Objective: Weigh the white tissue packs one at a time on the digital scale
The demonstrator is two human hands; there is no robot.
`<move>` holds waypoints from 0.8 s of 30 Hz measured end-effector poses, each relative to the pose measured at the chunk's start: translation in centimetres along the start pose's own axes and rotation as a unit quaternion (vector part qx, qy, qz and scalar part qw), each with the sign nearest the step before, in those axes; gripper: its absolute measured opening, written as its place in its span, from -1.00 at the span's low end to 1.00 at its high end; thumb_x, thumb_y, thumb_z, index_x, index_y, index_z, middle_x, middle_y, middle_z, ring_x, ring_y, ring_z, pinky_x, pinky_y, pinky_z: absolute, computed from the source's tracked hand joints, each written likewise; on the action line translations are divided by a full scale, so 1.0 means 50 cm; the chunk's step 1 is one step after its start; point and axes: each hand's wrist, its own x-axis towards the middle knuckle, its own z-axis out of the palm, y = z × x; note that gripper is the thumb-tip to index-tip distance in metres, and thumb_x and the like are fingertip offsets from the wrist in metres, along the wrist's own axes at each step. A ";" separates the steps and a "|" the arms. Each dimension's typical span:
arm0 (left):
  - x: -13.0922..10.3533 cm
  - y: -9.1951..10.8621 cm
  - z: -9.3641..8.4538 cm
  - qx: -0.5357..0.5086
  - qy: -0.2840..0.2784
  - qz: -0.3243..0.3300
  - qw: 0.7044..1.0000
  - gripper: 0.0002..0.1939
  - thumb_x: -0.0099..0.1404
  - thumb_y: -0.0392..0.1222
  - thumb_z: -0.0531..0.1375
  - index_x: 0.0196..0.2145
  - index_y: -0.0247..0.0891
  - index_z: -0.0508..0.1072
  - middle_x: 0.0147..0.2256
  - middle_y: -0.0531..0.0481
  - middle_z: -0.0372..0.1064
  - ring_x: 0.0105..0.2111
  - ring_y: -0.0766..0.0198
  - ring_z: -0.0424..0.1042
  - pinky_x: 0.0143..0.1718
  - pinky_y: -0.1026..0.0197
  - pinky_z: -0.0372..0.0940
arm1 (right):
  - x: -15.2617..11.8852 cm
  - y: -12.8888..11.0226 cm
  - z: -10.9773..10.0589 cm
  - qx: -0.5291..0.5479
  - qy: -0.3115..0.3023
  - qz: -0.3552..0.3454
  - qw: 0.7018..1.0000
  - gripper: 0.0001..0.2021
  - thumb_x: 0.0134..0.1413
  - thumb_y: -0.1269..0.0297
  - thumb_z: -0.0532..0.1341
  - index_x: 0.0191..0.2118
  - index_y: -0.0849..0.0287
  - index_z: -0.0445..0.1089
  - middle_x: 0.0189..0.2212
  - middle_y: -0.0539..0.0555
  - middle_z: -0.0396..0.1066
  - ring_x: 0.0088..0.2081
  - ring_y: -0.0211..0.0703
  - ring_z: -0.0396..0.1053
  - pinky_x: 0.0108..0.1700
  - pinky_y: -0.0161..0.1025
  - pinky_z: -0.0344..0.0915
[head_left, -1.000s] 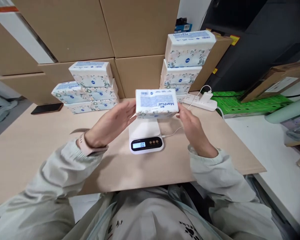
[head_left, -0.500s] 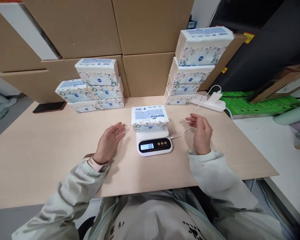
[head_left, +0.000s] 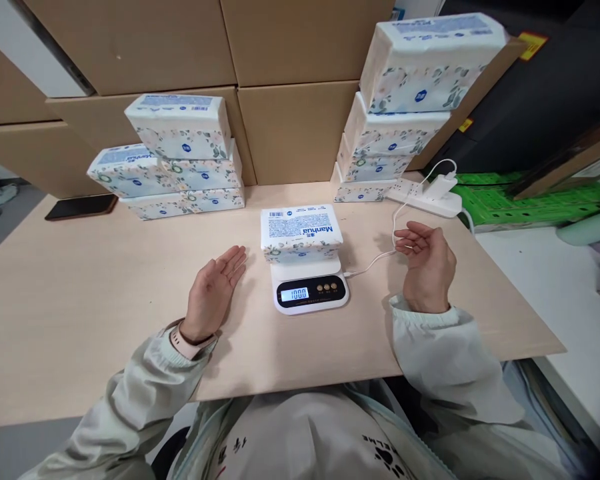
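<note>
A pack of tissues (head_left: 301, 233) with blue print and a floral front lies on a white digital scale (head_left: 310, 305) in the middle of the table. The lit display (head_left: 295, 294) reads 100.0. To the left of the scale, my left hand (head_left: 214, 290) is open with its fingers stretched and touches neither pack nor scale. My right hand (head_left: 427, 267), open with loosely curved fingers, hovers to the right, near the white cable (head_left: 375, 262) that runs to the scale. Both hands hold nothing.
Stacked tissue packs stand at the back left (head_left: 180, 157) and in a taller pile at the back right (head_left: 395, 133). A phone (head_left: 81, 207) lies far left. A power strip (head_left: 425, 199) sits beside the right pile. Cardboard boxes (head_left: 295, 133) wall off the back.
The scale's display has gone from 0.0 to 100.0. My right hand has moved further right, away from the pack; my left hand has shifted slightly left.
</note>
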 end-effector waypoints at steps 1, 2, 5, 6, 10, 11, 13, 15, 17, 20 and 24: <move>-0.001 0.000 0.001 -0.005 -0.002 -0.001 1.000 -0.49 0.41 0.20 0.13 0.09 -0.13 0.61 0.33 -0.07 0.33 0.45 0.01 0.12 0.50 -0.10 -0.07 | -0.001 0.000 0.000 0.002 -0.003 0.002 1.000 -0.64 0.28 0.03 0.16 -0.26 0.21 0.57 -0.40 0.08 0.57 -0.40 -0.29 0.45 -0.32 -0.30 0.36; -0.001 0.001 0.002 -0.009 -0.006 0.000 1.000 -0.48 0.42 0.22 0.10 0.11 -0.10 0.59 0.38 -0.02 0.26 0.48 0.05 0.05 0.51 -0.08 -0.10 | -0.002 -0.001 0.000 0.003 -0.007 0.002 1.000 -0.63 0.29 0.02 0.16 -0.26 0.21 0.57 -0.40 0.08 0.57 -0.39 -0.29 0.46 -0.32 -0.30 0.36; -0.003 0.000 0.005 -0.004 -0.021 0.003 1.000 -0.45 0.45 0.25 0.05 0.16 -0.05 0.56 0.43 0.04 0.16 0.51 0.10 -0.04 0.52 -0.06 -0.13 | -0.004 -0.003 0.000 0.007 -0.016 -0.001 1.000 -0.61 0.31 0.01 0.14 -0.26 0.21 0.57 -0.39 0.09 0.58 -0.38 -0.28 0.46 -0.31 -0.29 0.36; -0.003 -0.001 0.006 -0.001 -0.024 0.003 1.000 -0.44 0.46 0.26 0.04 0.17 -0.05 0.56 0.43 0.04 0.15 0.51 0.10 -0.05 0.52 -0.06 -0.14 | -0.004 -0.004 0.000 0.010 -0.018 -0.002 1.000 -0.61 0.31 0.01 0.14 -0.26 0.22 0.57 -0.39 0.10 0.58 -0.38 -0.28 0.46 -0.31 -0.29 0.36; -0.003 -0.002 0.005 0.007 -0.033 0.001 0.999 -0.44 0.46 0.26 0.03 0.18 -0.04 0.55 0.44 0.04 0.13 0.52 0.10 -0.08 0.53 -0.06 -0.17 | -0.004 -0.005 -0.001 0.019 -0.015 -0.005 1.000 -0.59 0.31 0.01 0.14 -0.28 0.24 0.57 -0.39 0.14 0.57 -0.38 -0.27 0.45 -0.30 -0.27 0.36; -0.003 -0.002 0.005 0.006 -0.033 0.000 0.999 -0.45 0.46 0.25 0.04 0.18 -0.03 0.55 0.44 0.05 0.13 0.52 0.11 -0.08 0.53 -0.05 -0.18 | -0.004 -0.006 -0.001 0.017 -0.015 -0.004 1.000 -0.59 0.31 0.00 0.14 -0.28 0.24 0.57 -0.38 0.14 0.57 -0.38 -0.26 0.45 -0.30 -0.26 0.36; -0.004 -0.001 0.006 0.006 -0.030 -0.002 1.000 -0.46 0.46 0.26 0.04 0.16 -0.02 0.56 0.44 0.05 0.14 0.52 0.11 -0.07 0.53 -0.05 -0.17 | -0.005 -0.006 -0.001 0.011 -0.014 -0.004 1.000 -0.59 0.31 -0.01 0.14 -0.29 0.23 0.57 -0.38 0.14 0.56 -0.38 -0.24 0.45 -0.30 -0.24 0.37; -0.005 0.000 0.008 0.014 -0.027 -0.005 1.000 -0.45 0.45 0.26 0.05 0.17 -0.02 0.55 0.44 0.04 0.13 0.52 0.10 -0.08 0.53 -0.05 -0.16 | -0.005 -0.006 0.000 0.003 -0.015 -0.006 1.000 -0.59 0.31 -0.02 0.13 -0.30 0.19 0.57 -0.39 0.11 0.56 -0.37 -0.23 0.46 -0.30 -0.23 0.38; -0.005 0.002 0.010 0.022 -0.027 -0.006 0.999 -0.43 0.44 0.27 0.05 0.19 -0.03 0.54 0.45 0.03 0.12 0.52 0.08 -0.09 0.53 -0.05 -0.15 | -0.006 -0.006 0.000 -0.002 -0.016 -0.009 1.000 -0.59 0.31 -0.03 0.12 -0.30 0.17 0.57 -0.40 0.09 0.56 -0.37 -0.23 0.45 -0.30 -0.23 0.38; -0.006 0.003 0.012 0.024 -0.027 -0.006 0.999 -0.42 0.43 0.29 0.06 0.20 -0.03 0.54 0.45 0.02 0.12 0.52 0.07 -0.09 0.53 -0.05 -0.13 | -0.006 -0.006 0.000 -0.002 -0.020 -0.009 1.000 -0.57 0.30 -0.06 0.14 -0.29 0.21 0.56 -0.39 0.12 0.55 -0.38 -0.23 0.45 -0.29 -0.23 0.38; -0.007 0.003 0.011 0.027 -0.028 -0.003 0.999 -0.41 0.43 0.29 0.05 0.21 -0.04 0.52 0.45 0.02 0.10 0.52 0.06 -0.09 0.53 -0.06 -0.14 | -0.006 -0.004 -0.001 0.002 -0.020 -0.008 1.000 -0.57 0.30 -0.05 0.16 -0.29 0.24 0.56 -0.38 0.14 0.55 -0.37 -0.23 0.46 -0.27 -0.23 0.38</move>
